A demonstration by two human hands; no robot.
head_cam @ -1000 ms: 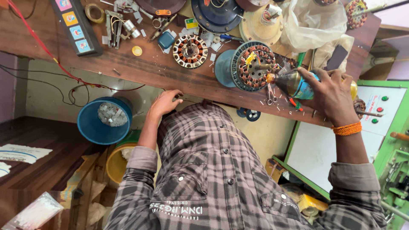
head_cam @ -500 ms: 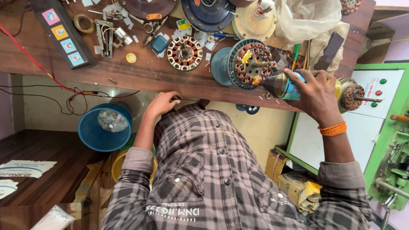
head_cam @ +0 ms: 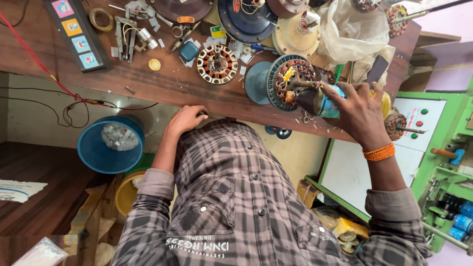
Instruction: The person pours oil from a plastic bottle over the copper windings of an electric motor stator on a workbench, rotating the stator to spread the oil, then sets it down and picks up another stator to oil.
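Note:
My right hand (head_cam: 357,113) grips a small blue can (head_cam: 322,101) tipped on its side. Its mouth faces a fan stator with copper windings (head_cam: 293,79) that sits in a blue-grey round housing (head_cam: 261,83) on the wooden bench (head_cam: 167,83). My left hand (head_cam: 187,118) rests on the bench's front edge with fingers curled over it, holding nothing. A second copper-wound stator (head_cam: 217,64) lies on the bench between my two hands. My checked shirt fills the lower middle of the view.
A yellow cap (head_cam: 154,64), tape roll (head_cam: 101,18), metal parts, a dark strip with coloured stickers (head_cam: 76,34) and a red wire (head_cam: 44,69) lie on the bench. A blue tub (head_cam: 98,148) stands below left. A green control box (head_cam: 433,128) stands right.
The view has shifted slightly. My right hand with the can has stayed at the stator; my left hand has stayed on the bench edge.

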